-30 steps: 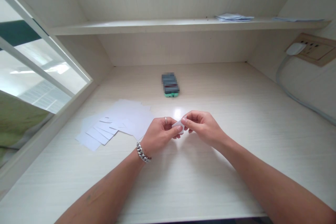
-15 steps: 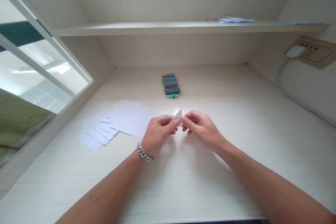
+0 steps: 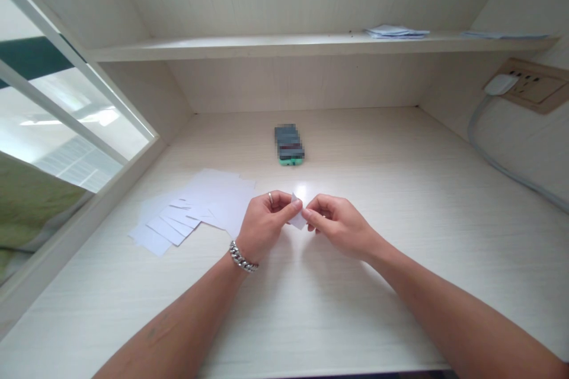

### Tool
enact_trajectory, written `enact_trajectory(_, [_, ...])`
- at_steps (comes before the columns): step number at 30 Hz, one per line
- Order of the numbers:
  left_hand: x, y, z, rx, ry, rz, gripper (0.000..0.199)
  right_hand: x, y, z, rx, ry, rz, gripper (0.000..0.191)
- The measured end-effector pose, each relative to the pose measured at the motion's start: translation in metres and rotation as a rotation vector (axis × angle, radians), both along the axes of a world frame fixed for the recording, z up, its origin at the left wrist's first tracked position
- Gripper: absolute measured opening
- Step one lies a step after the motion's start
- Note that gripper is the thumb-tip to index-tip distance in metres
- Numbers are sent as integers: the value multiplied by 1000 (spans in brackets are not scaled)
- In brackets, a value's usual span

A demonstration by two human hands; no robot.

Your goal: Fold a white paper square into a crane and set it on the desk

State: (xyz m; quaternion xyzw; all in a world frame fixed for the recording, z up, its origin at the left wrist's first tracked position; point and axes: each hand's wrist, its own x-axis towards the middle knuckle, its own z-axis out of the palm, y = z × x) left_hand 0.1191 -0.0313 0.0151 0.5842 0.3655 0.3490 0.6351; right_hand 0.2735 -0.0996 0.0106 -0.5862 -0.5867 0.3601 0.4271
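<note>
A small folded piece of white paper [image 3: 298, 221] is held just above the desk, between my two hands. My left hand [image 3: 267, 217] pinches its left side between thumb and fingers; a ring and a chain bracelet are on this hand and wrist. On the paper's right edge, the thumb and forefinger of my right hand [image 3: 336, 222] are closed. The fingers cover part of the paper, so its full shape is hidden. Left of my left hand, several loose white paper sheets [image 3: 222, 192] lie spread and overlapping, with smaller slips [image 3: 173, 222] on top.
A phone-like object with a green edge [image 3: 290, 145], partly pixelated, lies beyond my hands. Folded papers [image 3: 396, 32] rest on the shelf [image 3: 249, 47]. At right, a white plug with a grey cable [image 3: 498, 166] sits in the wall socket [image 3: 542, 89]. A window [image 3: 57, 118] borders the left.
The folded paper has turned: its point no longer rises high between the hands, and a corner now points downward. Both hands have shifted slightly to the left.
</note>
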Motion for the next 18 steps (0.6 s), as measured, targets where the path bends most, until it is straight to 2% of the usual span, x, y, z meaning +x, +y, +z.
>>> enact_trajectory(6, [1, -1, -1, 32, 24, 2, 21, 1, 0, -1, -21, 7, -5, 22])
enact_trajectory(9, [1, 0, -2, 38, 14, 1, 21, 1, 1, -1, -28, 82, 2, 20])
enact_trajectory(18, [2, 2, -6, -20, 52, -41, 27, 4, 2, -4, -42, 180, -18, 20])
